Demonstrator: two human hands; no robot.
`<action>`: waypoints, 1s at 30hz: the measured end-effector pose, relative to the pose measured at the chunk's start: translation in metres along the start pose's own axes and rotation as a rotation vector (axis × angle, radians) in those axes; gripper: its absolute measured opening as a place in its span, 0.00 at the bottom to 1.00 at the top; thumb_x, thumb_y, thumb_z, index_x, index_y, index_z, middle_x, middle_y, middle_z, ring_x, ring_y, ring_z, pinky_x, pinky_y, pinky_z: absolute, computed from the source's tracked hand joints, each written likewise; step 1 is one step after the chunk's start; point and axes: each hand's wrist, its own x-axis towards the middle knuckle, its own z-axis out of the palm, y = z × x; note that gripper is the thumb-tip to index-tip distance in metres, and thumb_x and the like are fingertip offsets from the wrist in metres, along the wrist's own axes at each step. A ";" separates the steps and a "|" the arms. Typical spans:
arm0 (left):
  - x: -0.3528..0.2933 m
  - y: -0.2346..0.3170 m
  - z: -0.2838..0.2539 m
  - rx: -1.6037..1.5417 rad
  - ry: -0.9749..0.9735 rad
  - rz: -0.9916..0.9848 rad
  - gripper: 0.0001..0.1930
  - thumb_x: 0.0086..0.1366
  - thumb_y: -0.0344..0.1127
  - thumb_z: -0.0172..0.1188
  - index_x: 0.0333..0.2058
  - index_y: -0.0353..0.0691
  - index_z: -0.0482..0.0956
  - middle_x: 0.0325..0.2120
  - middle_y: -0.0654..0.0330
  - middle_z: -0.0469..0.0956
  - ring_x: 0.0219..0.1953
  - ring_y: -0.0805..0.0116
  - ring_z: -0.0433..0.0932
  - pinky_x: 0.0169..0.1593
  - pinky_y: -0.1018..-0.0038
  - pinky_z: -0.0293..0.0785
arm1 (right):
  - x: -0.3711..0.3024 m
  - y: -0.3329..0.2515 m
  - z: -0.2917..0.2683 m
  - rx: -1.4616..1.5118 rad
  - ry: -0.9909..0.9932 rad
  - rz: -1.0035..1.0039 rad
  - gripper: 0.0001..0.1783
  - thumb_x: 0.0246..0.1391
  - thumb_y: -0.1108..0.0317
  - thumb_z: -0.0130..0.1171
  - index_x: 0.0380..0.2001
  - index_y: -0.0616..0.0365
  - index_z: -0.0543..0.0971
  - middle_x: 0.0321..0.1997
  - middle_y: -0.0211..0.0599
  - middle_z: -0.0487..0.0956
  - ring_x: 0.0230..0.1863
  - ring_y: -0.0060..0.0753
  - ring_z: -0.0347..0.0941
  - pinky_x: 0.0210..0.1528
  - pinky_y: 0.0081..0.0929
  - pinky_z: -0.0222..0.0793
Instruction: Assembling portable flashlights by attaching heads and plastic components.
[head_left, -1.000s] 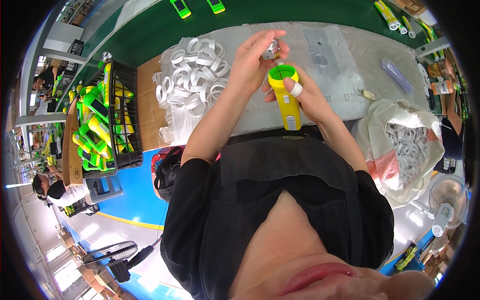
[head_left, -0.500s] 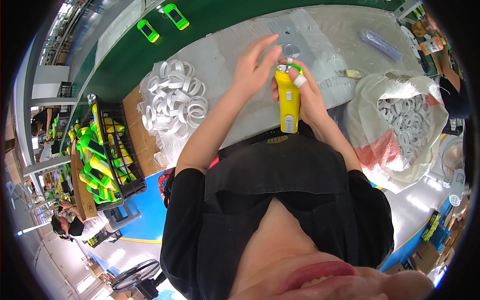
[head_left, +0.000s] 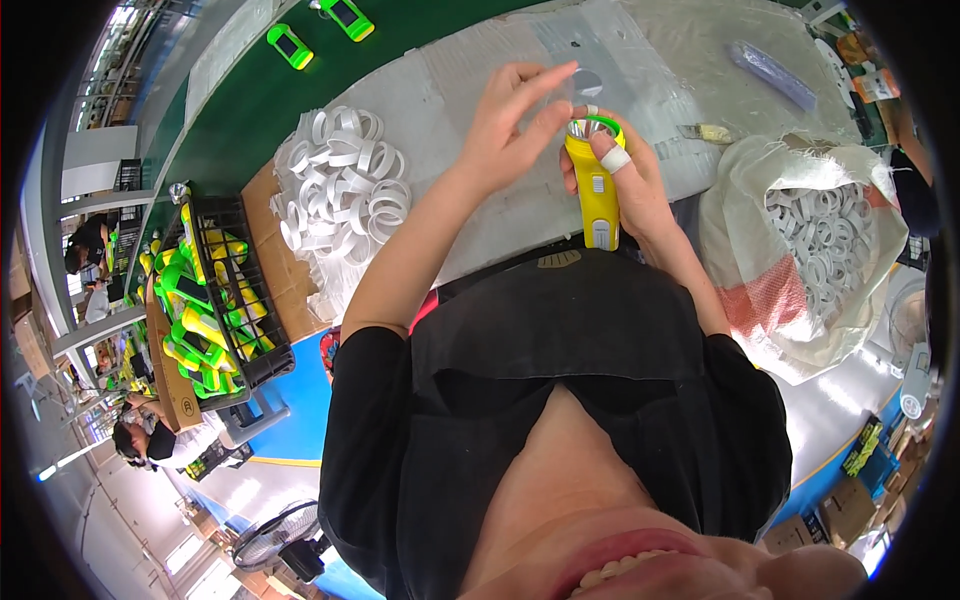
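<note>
My right hand (head_left: 632, 180) is wrapped round a yellow flashlight (head_left: 592, 195) with a green rim. Its shiny reflector end points away from me, and the grey switches on its body face up. White tape circles the thumb and a finger of this hand. Close to the flashlight's head, on its left, my left hand (head_left: 515, 130) is raised with thumb and forefinger curved and apart. Just past those fingertips shows a clear round disc (head_left: 588, 82); whether they touch it I cannot tell.
White rings (head_left: 350, 185) lie heaped on the left of the plastic-covered bench (head_left: 470, 85). A woven sack (head_left: 735, 225) of similar rings stands at right. A black crate (head_left: 270, 370) of green-and-yellow flashlights is at left. Two green devices (head_left: 290, 47) and a purple package (head_left: 772, 75) lie farther back.
My left hand has come closer to the flashlight's head, and its thumb and forefinger are farther apart. The flashlight has shifted slightly right in my right hand's grip, showing more of its reflector.
</note>
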 end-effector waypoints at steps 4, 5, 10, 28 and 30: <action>-0.029 0.023 -0.017 0.227 -0.118 0.179 0.20 0.72 0.41 0.45 0.56 0.39 0.75 0.45 0.55 0.73 0.51 0.60 0.67 0.50 0.69 0.68 | 0.004 0.001 0.017 -0.053 -0.105 0.005 0.21 0.63 0.57 0.54 0.52 0.61 0.69 0.34 0.38 0.77 0.31 0.26 0.74 0.34 0.24 0.71; -0.033 0.024 -0.019 0.222 -0.068 0.218 0.20 0.72 0.40 0.45 0.56 0.38 0.75 0.46 0.54 0.73 0.51 0.59 0.67 0.51 0.69 0.67 | 0.005 0.002 0.021 -0.106 -0.137 0.008 0.21 0.63 0.57 0.54 0.51 0.61 0.69 0.34 0.38 0.77 0.31 0.26 0.75 0.34 0.24 0.71; -0.049 0.025 -0.035 0.166 -0.018 0.265 0.21 0.71 0.38 0.43 0.54 0.35 0.76 0.49 0.52 0.73 0.50 0.56 0.69 0.54 0.68 0.66 | 0.008 0.003 0.038 -0.216 -0.250 0.070 0.21 0.63 0.56 0.55 0.50 0.61 0.69 0.34 0.37 0.77 0.30 0.26 0.75 0.34 0.23 0.71; -0.129 0.040 -0.121 0.879 0.209 0.111 0.34 0.48 0.50 0.72 0.53 0.43 0.74 0.45 0.57 0.75 0.46 0.57 0.73 0.49 0.63 0.70 | 0.075 0.011 0.065 -0.117 -0.369 -0.283 0.27 0.59 0.48 0.54 0.54 0.56 0.69 0.29 0.40 0.73 0.28 0.29 0.71 0.32 0.27 0.67; -0.146 0.039 -0.126 1.026 0.022 -0.061 0.33 0.48 0.49 0.72 0.53 0.47 0.75 0.43 0.59 0.76 0.44 0.59 0.74 0.48 0.63 0.71 | 0.079 0.022 0.064 -0.227 -0.352 -0.286 0.26 0.60 0.49 0.53 0.54 0.56 0.69 0.29 0.40 0.74 0.28 0.29 0.71 0.33 0.27 0.67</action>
